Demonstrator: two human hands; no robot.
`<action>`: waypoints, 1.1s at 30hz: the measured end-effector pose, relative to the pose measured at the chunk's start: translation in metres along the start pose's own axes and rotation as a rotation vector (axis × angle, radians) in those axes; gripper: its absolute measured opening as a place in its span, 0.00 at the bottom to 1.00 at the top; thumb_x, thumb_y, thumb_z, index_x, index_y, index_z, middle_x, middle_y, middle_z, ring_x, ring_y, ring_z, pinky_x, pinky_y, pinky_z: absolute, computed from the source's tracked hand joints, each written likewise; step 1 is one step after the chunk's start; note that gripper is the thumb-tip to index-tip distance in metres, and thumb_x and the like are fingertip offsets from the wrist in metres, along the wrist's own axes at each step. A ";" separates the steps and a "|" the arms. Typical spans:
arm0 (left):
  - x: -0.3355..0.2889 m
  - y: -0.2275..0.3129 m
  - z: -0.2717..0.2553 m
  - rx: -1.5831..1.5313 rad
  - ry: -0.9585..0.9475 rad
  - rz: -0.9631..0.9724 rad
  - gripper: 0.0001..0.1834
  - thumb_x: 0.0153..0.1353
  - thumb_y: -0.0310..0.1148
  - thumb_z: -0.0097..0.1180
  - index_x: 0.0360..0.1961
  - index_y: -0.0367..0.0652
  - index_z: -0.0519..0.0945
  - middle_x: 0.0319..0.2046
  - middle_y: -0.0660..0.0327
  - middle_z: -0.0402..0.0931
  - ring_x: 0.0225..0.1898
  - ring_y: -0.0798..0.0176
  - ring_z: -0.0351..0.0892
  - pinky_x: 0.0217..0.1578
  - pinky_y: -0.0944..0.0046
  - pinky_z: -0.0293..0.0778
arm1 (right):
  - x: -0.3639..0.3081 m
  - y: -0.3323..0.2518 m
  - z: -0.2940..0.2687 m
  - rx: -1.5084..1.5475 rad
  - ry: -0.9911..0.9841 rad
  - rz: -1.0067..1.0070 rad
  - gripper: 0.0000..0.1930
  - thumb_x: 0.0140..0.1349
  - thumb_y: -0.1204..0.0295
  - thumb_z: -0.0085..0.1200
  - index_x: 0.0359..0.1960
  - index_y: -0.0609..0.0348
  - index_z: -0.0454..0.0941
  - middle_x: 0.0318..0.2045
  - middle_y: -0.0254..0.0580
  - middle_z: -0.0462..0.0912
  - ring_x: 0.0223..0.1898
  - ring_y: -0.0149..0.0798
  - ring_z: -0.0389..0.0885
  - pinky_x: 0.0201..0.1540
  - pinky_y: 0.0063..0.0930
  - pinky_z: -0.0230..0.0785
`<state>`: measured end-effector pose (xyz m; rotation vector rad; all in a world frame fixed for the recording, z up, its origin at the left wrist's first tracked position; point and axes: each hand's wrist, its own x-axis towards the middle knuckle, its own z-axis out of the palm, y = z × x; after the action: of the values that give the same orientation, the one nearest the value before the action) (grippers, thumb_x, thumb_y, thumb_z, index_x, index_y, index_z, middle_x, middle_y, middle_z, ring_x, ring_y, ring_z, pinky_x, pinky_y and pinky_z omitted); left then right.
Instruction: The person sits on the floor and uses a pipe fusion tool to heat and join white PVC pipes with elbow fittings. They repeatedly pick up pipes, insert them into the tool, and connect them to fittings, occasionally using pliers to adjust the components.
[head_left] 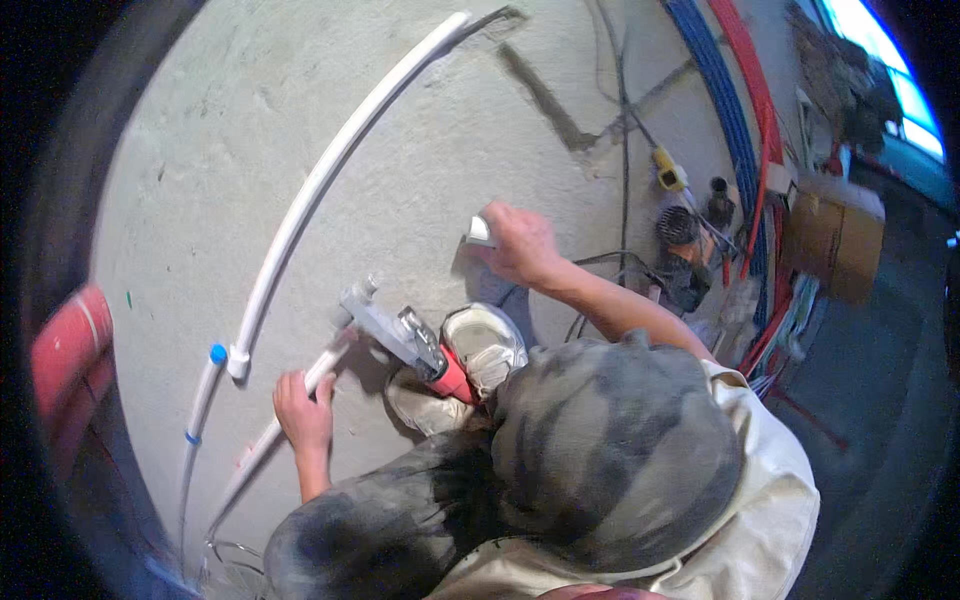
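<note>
My left hand (304, 412) is closed around a white plastic pipe (262, 448) that slants up from the lower left. The upper end of that pipe meets, or lies right beside, the grey head of a pipe-welding tool (385, 325) with a red handle. This tool stands between my two pale shoes (484, 335); motion blur hides whether the pipe sits inside its socket. Out to the right, my right hand (522, 245) grips a short white pipe fitting (480, 232) just above the concrete floor. Its far side is covered by my fingers.
A long white pipe (330, 165) with a fitting lies ahead on the left. Beside it is a thinner pipe (205, 390) with a blue cap. An orange power tool (690, 245), dark cables, blue and red pipes (725, 90) and a cardboard box (835, 235) lie right. Red cylinders (75, 350) stand left.
</note>
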<state>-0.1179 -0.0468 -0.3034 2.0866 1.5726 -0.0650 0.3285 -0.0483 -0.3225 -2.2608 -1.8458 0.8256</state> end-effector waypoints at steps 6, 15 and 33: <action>0.001 -0.008 0.006 0.074 -0.011 -0.010 0.19 0.51 0.19 0.56 0.48 0.34 0.77 0.42 0.46 0.77 0.47 0.38 0.75 0.52 0.42 0.70 | -0.011 0.001 -0.005 0.073 0.049 -0.015 0.23 0.58 0.57 0.70 0.51 0.51 0.77 0.44 0.45 0.81 0.42 0.54 0.84 0.42 0.48 0.76; 0.016 -0.024 0.017 0.244 0.107 0.012 0.21 0.51 0.19 0.55 0.49 0.36 0.77 0.44 0.46 0.75 0.51 0.37 0.73 0.54 0.42 0.67 | -0.059 0.017 -0.007 0.264 0.087 0.006 0.15 0.65 0.62 0.63 0.48 0.53 0.78 0.43 0.47 0.81 0.43 0.57 0.83 0.43 0.48 0.76; 0.045 -0.042 -0.021 0.243 -0.026 0.098 0.25 0.49 0.23 0.61 0.53 0.36 0.78 0.49 0.45 0.76 0.56 0.36 0.73 0.59 0.41 0.68 | -0.339 0.128 -0.005 0.302 0.149 0.676 0.12 0.70 0.60 0.57 0.39 0.55 0.82 0.39 0.53 0.85 0.42 0.59 0.84 0.45 0.51 0.74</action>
<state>-0.1471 0.0099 -0.3162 2.3351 1.5080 -0.2589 0.4038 -0.3965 -0.2561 -2.6500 -0.8074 0.8975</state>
